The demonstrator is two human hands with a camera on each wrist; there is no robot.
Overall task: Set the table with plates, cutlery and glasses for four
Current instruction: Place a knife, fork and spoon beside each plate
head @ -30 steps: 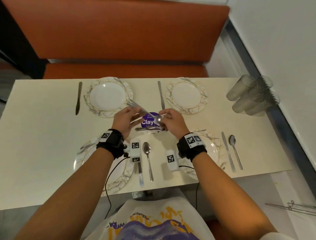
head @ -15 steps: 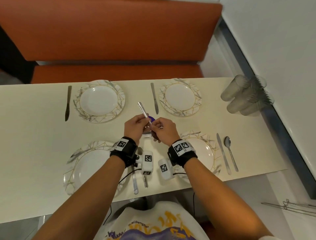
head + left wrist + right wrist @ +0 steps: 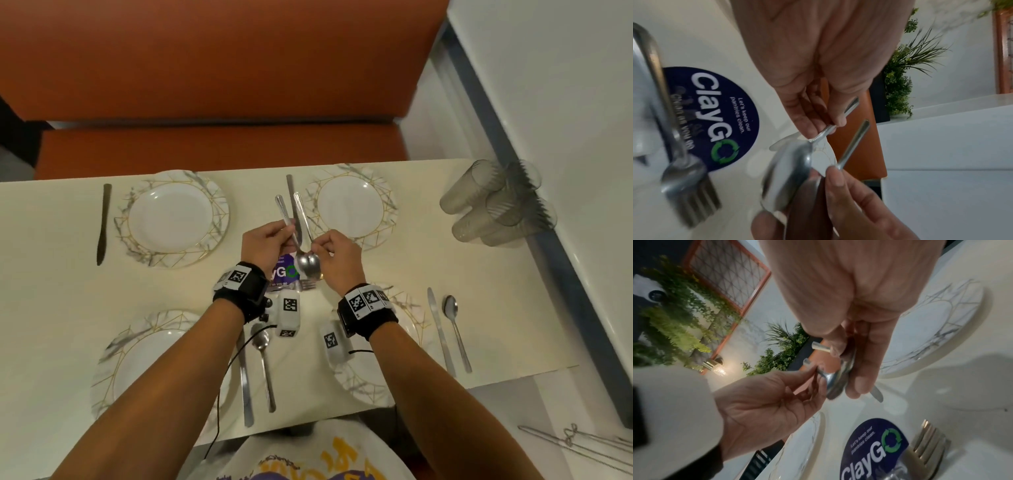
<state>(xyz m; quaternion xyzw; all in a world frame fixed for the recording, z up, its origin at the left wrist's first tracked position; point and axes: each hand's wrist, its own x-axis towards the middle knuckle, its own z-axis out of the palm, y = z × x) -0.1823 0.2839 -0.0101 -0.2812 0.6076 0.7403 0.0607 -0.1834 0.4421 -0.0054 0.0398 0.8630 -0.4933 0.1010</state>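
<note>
Two spoons held above the table (image 3: 51, 291) centre, over the round dark-blue "ClayGO" sticker (image 3: 286, 272). Left hand (image 3: 265, 245) pinches the handle of one spoon (image 3: 286, 216) between thumb and fingertips; right hand (image 3: 337, 255) pinches the handle of the second spoon (image 3: 301, 212) the same way. Both spoons are plain polished steel, slim handles with rounded ends pointing away from the person, bowls down and overlapping — the two bowls appear to touch, one nested against the other. Left-wrist view: bowl is mirror-bright, blurred. A fork (image 3: 692, 191) lies on the table by the sticker, tines visible in both wrist views. Four white plates with grey-and-gold veined rims are laid out; far left plate (image 3: 174, 219), far right plate (image 3: 351, 207). A knife lies beside each far plate; the near settings each have a knife and a spoon. Smoky glasses (image 3: 496, 209) stand clustered at the far right corner — against the wall.
</note>
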